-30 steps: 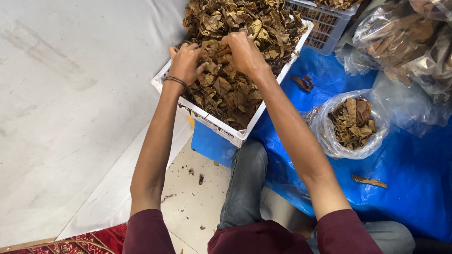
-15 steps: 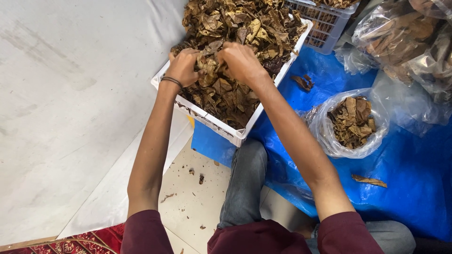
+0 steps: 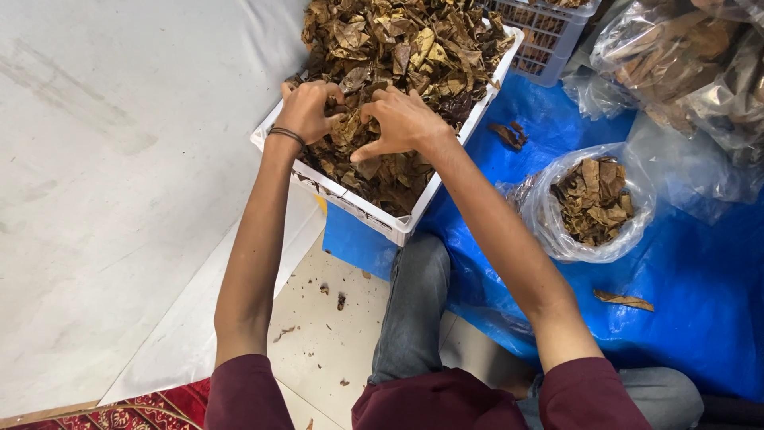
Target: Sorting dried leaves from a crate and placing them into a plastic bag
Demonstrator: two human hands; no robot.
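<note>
Open clear plastic bag [image 3: 593,203] of brown leaves on blue tarp [image 3: 700,279]; fuller clear bags [image 3: 684,60] behind.

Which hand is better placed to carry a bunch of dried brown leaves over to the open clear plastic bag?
Probably the right hand: both hands dig in the white plastic crate, but the open clear plastic bag lies on the blue tarp on the right hand's side. The left hand would have to cross over.

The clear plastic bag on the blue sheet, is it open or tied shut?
Open. The clear plastic bag has its mouth rolled wide, and the brown dried leaves inside show from above on the blue sheet.
</note>
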